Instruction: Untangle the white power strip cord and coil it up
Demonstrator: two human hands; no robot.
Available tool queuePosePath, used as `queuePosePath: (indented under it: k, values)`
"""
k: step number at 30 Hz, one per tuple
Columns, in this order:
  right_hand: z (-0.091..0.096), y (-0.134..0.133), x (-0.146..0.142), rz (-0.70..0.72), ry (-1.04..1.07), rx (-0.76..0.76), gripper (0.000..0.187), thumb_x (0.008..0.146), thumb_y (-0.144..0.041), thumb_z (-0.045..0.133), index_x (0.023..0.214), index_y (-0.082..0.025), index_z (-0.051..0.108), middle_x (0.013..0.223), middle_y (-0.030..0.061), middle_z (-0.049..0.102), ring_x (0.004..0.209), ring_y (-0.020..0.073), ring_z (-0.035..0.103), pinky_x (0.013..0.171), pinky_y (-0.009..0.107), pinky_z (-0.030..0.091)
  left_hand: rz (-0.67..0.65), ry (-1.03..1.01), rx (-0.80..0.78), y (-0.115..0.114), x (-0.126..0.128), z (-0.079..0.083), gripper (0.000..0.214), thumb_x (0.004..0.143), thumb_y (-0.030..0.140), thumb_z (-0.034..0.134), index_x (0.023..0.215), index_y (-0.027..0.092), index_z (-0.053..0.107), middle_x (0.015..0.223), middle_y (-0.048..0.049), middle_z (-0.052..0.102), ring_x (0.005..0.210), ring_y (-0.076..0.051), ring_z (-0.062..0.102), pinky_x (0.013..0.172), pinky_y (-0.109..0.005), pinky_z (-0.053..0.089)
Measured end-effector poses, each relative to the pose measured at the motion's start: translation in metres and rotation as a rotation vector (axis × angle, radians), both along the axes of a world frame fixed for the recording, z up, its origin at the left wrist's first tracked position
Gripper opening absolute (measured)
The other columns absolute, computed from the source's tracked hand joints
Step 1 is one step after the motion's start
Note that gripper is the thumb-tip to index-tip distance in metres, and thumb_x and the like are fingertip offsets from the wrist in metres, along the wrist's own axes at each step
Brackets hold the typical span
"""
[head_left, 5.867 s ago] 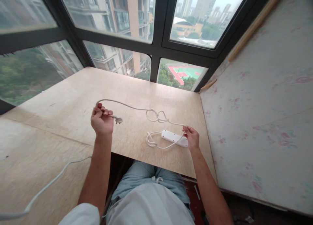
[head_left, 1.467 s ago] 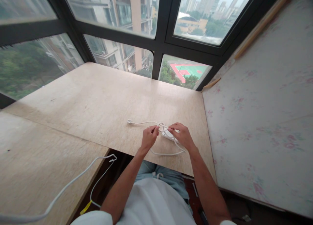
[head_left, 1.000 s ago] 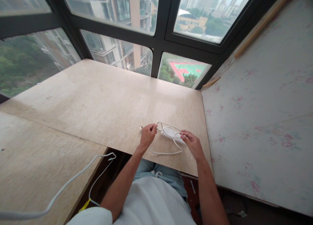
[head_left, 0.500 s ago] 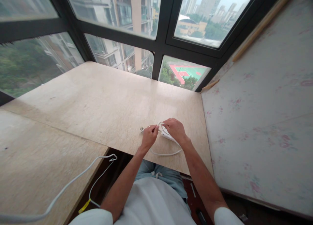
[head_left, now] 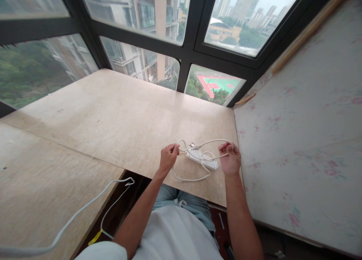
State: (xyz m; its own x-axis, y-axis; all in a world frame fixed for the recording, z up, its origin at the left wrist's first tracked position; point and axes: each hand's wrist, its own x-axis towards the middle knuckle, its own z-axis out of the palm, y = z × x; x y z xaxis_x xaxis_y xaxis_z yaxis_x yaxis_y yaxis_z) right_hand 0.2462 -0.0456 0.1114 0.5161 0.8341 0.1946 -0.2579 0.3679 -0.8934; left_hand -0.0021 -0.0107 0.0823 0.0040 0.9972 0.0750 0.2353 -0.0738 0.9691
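A white power strip (head_left: 204,159) lies on the beige board (head_left: 121,116) near its front right corner, with its white cord (head_left: 189,179) looped around it. My left hand (head_left: 167,158) is closed, pinching the cord just left of the strip. My right hand (head_left: 231,158) is closed on a loop of the same cord to the right of the strip. The cord's plug (head_left: 193,145) hangs between my hands, just above the strip.
Another white cable (head_left: 73,220) with a yellow tag trails across the lower left board and into the gap by my legs. Large windows with dark frames (head_left: 186,52) stand behind the board. A flowered panel (head_left: 299,139) slopes up on the right.
Since 5.9 s ago my hands drew together at the strip, gathering the long cord into loops. In the last half second my right hand moved right, pulling a loop past the strip.
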Motion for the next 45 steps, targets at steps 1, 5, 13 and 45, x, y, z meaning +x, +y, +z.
queuePosePath:
  k: [1,5,13,45]
  values:
    - [-0.001,-0.002,0.002,0.016,0.063,0.038,0.018,0.071,-0.042,0.079,0.082,-0.030,0.073,0.075,-0.0036,0.070,0.066,0.0112,0.062,0.067,0.029,0.051,0.007,-0.016,-0.017,0.001,0.000,-0.001,0.031,0.087,0.040,0.053,0.076,0.018,0.071,0.064,-0.0020,0.068,0.061,-0.015,0.065,0.061,-0.025,0.049]
    - [-0.003,-0.005,0.011,0.032,0.268,0.149,0.009,0.077,-0.042,0.074,0.086,-0.040,0.072,0.079,-0.0090,0.070,0.068,0.0080,0.060,0.066,0.025,0.048,0.032,-0.119,-0.093,0.004,-0.002,-0.003,0.030,0.083,0.042,0.057,0.076,0.017,0.070,0.063,-0.0016,0.066,0.059,-0.015,0.065,0.058,-0.025,0.051]
    - [-0.007,0.001,0.011,0.059,0.515,0.127,0.015,0.075,-0.030,0.078,0.087,-0.036,0.072,0.070,-0.0124,0.068,0.059,0.0046,0.055,0.058,0.021,0.043,0.074,-0.563,-0.343,0.015,-0.007,-0.009,0.035,0.073,0.044,0.068,0.082,0.011,0.069,0.066,-0.0033,0.064,0.059,-0.012,0.062,0.060,-0.028,0.056]
    - [0.043,0.035,-0.018,-0.004,0.840,0.157,0.014,0.094,-0.019,0.052,0.091,-0.022,0.066,0.056,-0.0102,0.059,0.051,0.0045,0.053,0.058,0.022,0.045,-0.398,-0.556,-0.596,-0.042,0.030,0.007,0.035,0.070,0.049,0.068,0.081,0.016,0.065,0.051,0.0035,0.050,0.044,-0.010,0.052,0.048,-0.024,0.040]
